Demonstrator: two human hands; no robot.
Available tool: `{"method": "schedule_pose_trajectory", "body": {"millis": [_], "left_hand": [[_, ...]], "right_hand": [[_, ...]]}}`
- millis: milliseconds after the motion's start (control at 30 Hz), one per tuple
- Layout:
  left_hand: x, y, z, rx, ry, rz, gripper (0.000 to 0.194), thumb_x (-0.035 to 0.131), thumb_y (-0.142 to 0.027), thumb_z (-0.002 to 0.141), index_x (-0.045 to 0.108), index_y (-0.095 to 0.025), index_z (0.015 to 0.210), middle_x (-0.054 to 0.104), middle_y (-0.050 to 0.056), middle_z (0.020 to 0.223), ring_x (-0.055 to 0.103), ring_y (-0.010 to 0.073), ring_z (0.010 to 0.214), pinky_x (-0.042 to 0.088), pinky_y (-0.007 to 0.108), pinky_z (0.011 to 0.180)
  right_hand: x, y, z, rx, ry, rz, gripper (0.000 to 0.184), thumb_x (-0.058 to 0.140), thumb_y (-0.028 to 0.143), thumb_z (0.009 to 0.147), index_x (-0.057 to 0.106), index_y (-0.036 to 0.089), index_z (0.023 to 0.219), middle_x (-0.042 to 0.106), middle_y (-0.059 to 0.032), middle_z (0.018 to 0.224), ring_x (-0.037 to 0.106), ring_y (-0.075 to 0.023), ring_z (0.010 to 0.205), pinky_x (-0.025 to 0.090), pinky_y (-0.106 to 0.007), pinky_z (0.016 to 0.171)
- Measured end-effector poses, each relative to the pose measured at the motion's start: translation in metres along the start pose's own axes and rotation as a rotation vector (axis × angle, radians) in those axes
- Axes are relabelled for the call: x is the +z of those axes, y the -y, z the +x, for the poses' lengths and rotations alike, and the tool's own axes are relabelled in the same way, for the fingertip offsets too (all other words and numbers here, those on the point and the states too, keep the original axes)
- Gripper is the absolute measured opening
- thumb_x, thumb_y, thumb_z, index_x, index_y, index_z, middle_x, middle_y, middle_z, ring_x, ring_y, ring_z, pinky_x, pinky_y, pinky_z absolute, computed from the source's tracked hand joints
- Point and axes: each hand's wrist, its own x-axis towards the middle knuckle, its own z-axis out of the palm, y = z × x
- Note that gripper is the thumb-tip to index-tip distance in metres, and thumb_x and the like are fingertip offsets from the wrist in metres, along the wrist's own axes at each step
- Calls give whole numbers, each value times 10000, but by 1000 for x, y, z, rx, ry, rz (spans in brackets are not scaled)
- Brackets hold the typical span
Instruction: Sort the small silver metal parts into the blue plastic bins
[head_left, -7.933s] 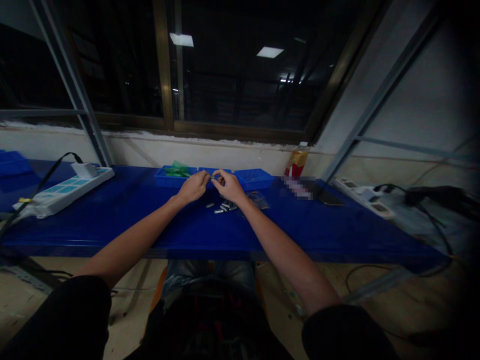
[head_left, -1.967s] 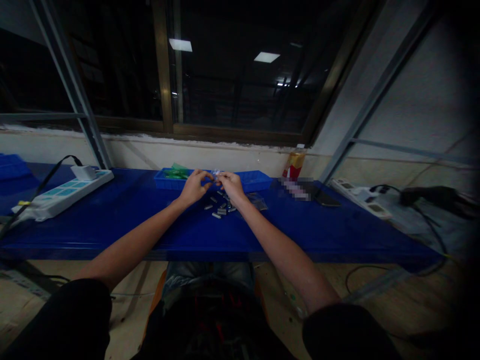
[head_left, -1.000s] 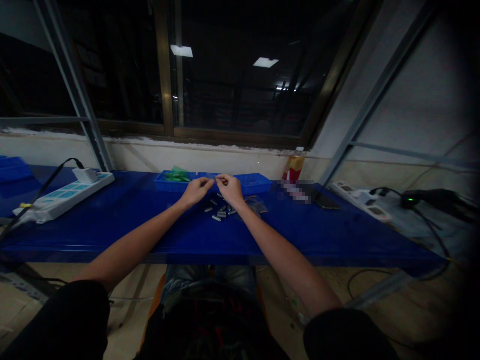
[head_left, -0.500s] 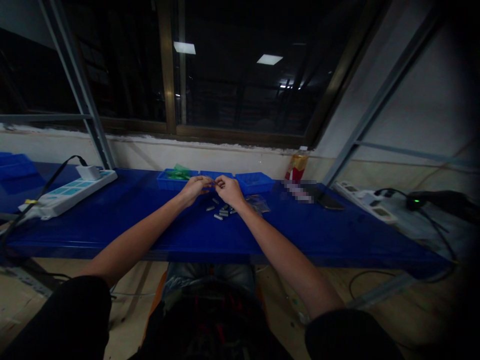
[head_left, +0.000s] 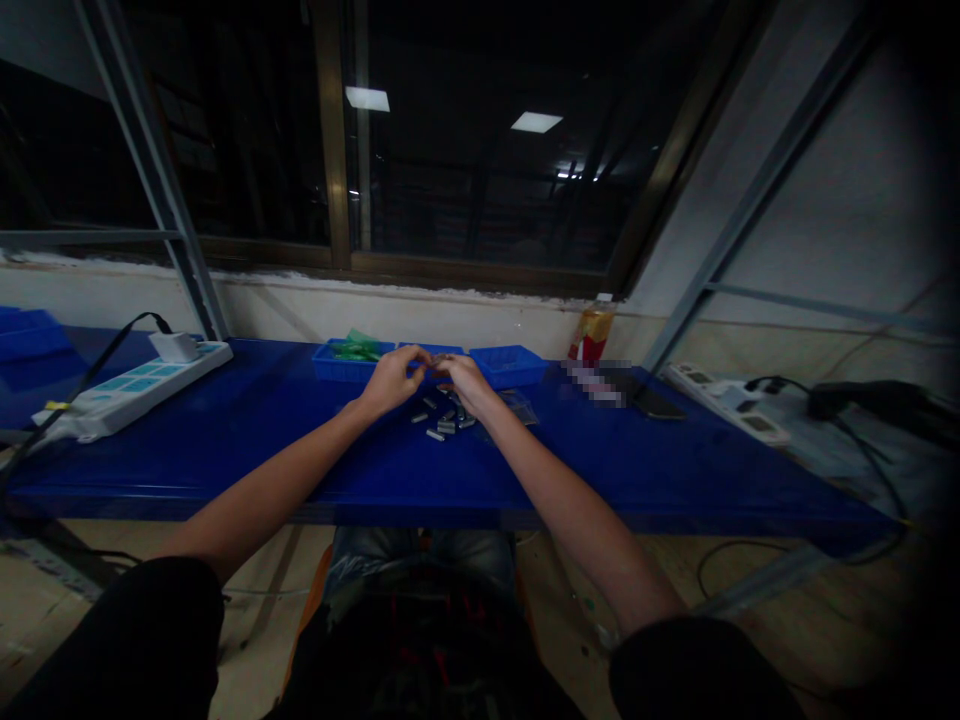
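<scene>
My left hand (head_left: pixel 395 380) and my right hand (head_left: pixel 463 378) meet at the fingertips above the far middle of the blue table (head_left: pixel 300 455). Both are closed in a pinch; whatever lies between the fingers is too small to make out. Just below them, several small grey metal pieces (head_left: pixel 446 427) lie loose on the tabletop. A clear plastic bag (head_left: pixel 520 408) is partly hidden behind my right forearm. Behind the hands stand blue bins: the left bin (head_left: pixel 324 368) holds green plastic, the middle bin (head_left: pixel 429 350) is mostly covered, and the right bin (head_left: pixel 517 372) shows its inside.
A white power strip (head_left: pixel 150 390) lies at the left, with a plug and black cable. At the right are a red-and-gold bottle (head_left: pixel 592 333), a dark phone (head_left: pixel 660 404) and another power strip (head_left: pixel 724 402) with cables. Metal posts rise on both sides before the window.
My left hand has turned slightly, its thumb now showing more plainly. The right fingers have shifted and extend further toward the left hand. The loose metal pieces stay where they were.
</scene>
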Motion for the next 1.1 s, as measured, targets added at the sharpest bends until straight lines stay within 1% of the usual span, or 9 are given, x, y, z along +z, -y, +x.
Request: {"method": "schedule_pose_trajectory", "body": {"millis": [67, 167, 367, 533, 633, 800, 900, 1033, 1100], "left_hand": [[0, -1, -1, 85, 43, 100, 171, 474, -117, 757, 589, -185, 864, 634, 50, 934, 569, 185, 911, 436, 315, 828], [0, -1, -1, 125, 48, 219, 156, 476, -119, 764, 591, -187, 845, 624, 48, 925, 551, 199, 924, 404, 349, 875], [-3, 1, -2, 31, 25, 393, 158, 491, -161, 771, 612, -196, 867, 584, 71, 899, 537, 224, 883, 419, 336, 810], [-5, 4, -3, -22, 16, 412, 179, 485, -161, 772, 624, -200, 879, 569, 79, 903, 528, 234, 896, 417, 344, 807], [-7, 4, -3, -35, -22, 393, 187, 484, -158, 771, 629, -205, 878, 558, 75, 897, 527, 232, 899, 421, 344, 806], [-9, 6, -1, -47, -54, 348, 188, 492, -152, 761, 645, -207, 857, 558, 70, 872, 531, 225, 879, 419, 342, 813], [-8, 7, 2, -169, -25, 172, 153, 517, -188, 756, 652, -188, 828, 589, 62, 850, 540, 207, 847, 413, 331, 809], [-6, 5, 5, -578, 123, -404, 340, 466, -432, 809, 634, -146, 881, 612, 60, 836, 549, 152, 708, 418, 262, 624], [-4, 4, 5, -694, 141, -615, 367, 479, -466, 798, 613, -138, 895, 602, 51, 833, 533, 118, 649, 390, 225, 561]], "right_hand": [[-1, 3, -2, 60, 30, 156, 186, 481, 249, 677, 621, 161, 762, 656, -9, 754, 574, -107, 631, 393, -184, 497], [0, 7, -4, 67, 50, 237, 183, 489, 282, 715, 619, 159, 751, 656, -8, 738, 555, -90, 571, 378, -178, 464], [7, 11, -9, 81, 80, 279, 273, 530, 406, 759, 628, 153, 792, 640, -18, 720, 543, -86, 527, 365, -180, 433], [7, 9, -8, 88, 114, 220, 193, 534, 178, 710, 652, 157, 861, 625, 0, 690, 527, -70, 519, 365, -170, 450], [7, 7, -6, 72, 80, 131, 187, 525, 121, 678, 657, 151, 806, 578, 21, 580, 500, -64, 493, 353, -164, 449], [7, 4, -2, 30, -82, 64, 133, 568, 157, 652, 618, 151, 776, 561, 33, 557, 516, -82, 505, 368, -186, 478], [4, 2, 0, -129, -164, -12, 106, 569, 172, 649, 613, 155, 744, 587, 19, 623, 538, -99, 584, 421, -220, 576], [0, 1, 0, -390, -188, -206, 93, 565, 159, 635, 638, 176, 690, 598, 0, 745, 543, -127, 708, 442, -282, 737], [0, 2, -1, -463, -192, -305, 114, 549, 139, 629, 646, 190, 663, 574, -3, 751, 531, -145, 761, 432, -311, 793]]}}
